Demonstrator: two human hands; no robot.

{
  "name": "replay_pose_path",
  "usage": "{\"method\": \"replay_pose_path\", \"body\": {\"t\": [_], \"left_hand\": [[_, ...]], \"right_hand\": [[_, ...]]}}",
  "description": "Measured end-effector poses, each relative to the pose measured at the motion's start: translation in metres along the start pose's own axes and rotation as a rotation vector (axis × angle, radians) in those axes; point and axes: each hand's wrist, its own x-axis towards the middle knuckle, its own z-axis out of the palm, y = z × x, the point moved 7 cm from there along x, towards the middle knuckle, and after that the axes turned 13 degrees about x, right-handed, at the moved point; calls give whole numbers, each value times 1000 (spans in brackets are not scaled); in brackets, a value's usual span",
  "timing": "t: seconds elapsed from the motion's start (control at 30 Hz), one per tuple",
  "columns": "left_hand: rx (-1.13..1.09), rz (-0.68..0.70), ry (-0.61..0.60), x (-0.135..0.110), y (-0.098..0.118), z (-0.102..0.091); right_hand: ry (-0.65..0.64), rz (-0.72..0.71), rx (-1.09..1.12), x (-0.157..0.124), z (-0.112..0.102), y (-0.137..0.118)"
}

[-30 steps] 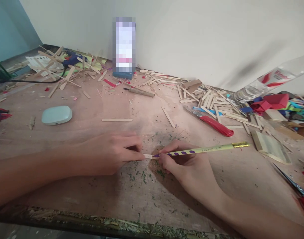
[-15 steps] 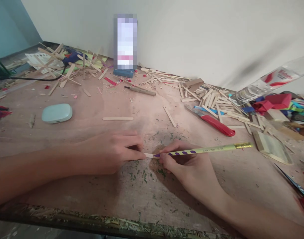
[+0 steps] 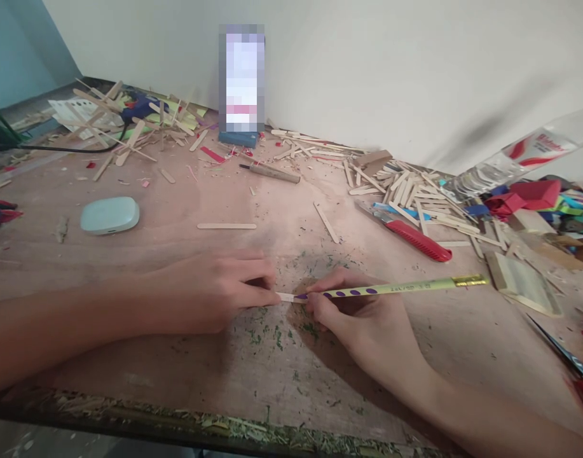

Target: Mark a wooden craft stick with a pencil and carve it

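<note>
My right hand [image 3: 362, 312] grips a pale yellow pencil [image 3: 410, 287] with purple dots, near its sharpened end. The pencil lies nearly level, its eraser end pointing right. A small wooden craft stick [image 3: 285, 297] pokes out from under my left hand [image 3: 234, 286], whose fingers are closed on it against the table. The pencil's tip is at the stick's right end; whether it touches is hard to make out. Most of the stick is hidden by my left fingers. Green crumbs lie around both hands. Beyond them rests another craft stick [image 3: 227, 226], flat on the table.
A red utility knife [image 3: 418, 240], a heap of craft sticks [image 3: 405, 187] and a tilted plastic bottle [image 3: 524, 152] are at the right. Scissors [image 3: 562, 350] lie at the right edge. A mint case [image 3: 110, 215] sits left; a blurred-out phone [image 3: 241, 79] stands against the wall.
Both hands, the pencil and the stick hold almost the same place. The view has shifted only very slightly.
</note>
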Motion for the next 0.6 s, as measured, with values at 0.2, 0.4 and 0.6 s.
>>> {"method": "replay_pose_path", "body": {"t": [0.2, 0.4, 0.6], "left_hand": [[-7, -2, -12, 1, 0, -1], [-11, 2, -20, 1, 0, -1], [1, 9, -10, 1, 1, -1]], "right_hand": [[5, -5, -11, -1, 0, -1], [8, -28, -26, 0, -1, -4], [-7, -79, -76, -3, 2, -9]]}}
